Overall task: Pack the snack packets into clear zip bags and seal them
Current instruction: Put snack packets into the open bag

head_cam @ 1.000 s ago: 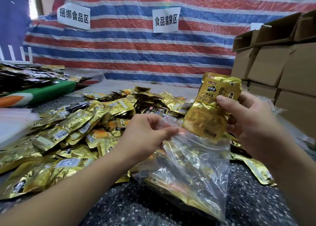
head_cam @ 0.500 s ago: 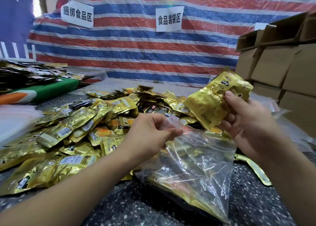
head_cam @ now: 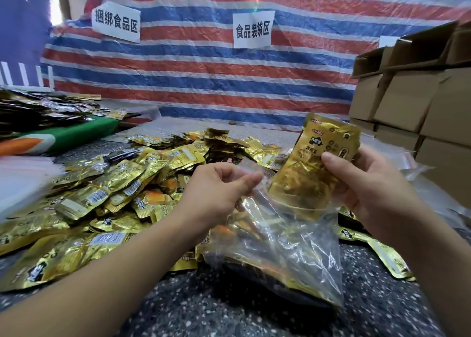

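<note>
A clear zip bag (head_cam: 285,250) lies in front of me on the speckled table, with several gold packets inside it. My left hand (head_cam: 219,191) pinches the near lip of the bag's mouth and holds it up. My right hand (head_cam: 364,189) grips a gold snack packet (head_cam: 313,168), thumb across its front. The packet stands upright, and its lower end sits in the bag's open mouth. A big heap of loose gold snack packets (head_cam: 122,191) covers the table to the left and behind the bag.
Stacked cardboard boxes (head_cam: 420,102) stand at the right. A striped tarp with paper signs (head_cam: 252,29) hangs at the back. A green board (head_cam: 74,135) with dark packets lies far left. White sheets (head_cam: 23,176) lie at the left edge. Two loose packets (head_cam: 382,252) lie right of the bag.
My right hand has turned the gold packet from a tilt back to upright and lowered its bottom end into the bag's mouth. My left hand still holds the bag's lip.
</note>
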A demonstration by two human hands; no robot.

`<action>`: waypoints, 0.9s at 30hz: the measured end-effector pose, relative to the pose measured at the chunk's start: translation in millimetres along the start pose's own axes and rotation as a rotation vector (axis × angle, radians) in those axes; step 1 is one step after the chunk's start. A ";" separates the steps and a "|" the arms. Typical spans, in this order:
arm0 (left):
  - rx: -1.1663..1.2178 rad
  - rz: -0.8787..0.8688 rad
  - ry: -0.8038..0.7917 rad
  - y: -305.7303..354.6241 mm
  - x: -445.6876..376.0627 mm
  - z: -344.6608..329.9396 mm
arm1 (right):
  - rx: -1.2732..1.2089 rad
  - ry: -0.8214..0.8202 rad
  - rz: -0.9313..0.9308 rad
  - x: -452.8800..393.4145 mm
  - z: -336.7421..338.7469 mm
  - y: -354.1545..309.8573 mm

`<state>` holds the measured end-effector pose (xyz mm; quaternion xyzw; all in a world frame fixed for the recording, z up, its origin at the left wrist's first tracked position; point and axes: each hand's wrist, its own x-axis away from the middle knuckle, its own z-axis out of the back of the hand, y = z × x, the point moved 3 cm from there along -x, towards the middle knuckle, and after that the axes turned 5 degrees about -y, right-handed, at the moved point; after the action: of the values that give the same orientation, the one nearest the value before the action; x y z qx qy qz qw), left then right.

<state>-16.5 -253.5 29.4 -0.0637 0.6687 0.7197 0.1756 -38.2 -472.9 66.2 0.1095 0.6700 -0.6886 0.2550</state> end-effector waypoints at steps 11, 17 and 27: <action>0.005 -0.103 -0.023 1.0 -1.9 0.8 | 0.130 -0.056 -0.078 1.3 -5.1 5.0; 0.005 -0.083 -0.099 -0.2 0.5 -6.2 | 0.197 -0.257 -0.161 7.5 -15.2 5.5; 0.083 -0.072 -0.118 2.3 2.6 -9.2 | 0.370 -0.191 -0.040 5.4 -13.3 10.0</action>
<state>-21.0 -262.3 29.8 -0.0380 0.6839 0.6869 0.2428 -40.4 -460.7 53.9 0.0754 0.5071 -0.8120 0.2791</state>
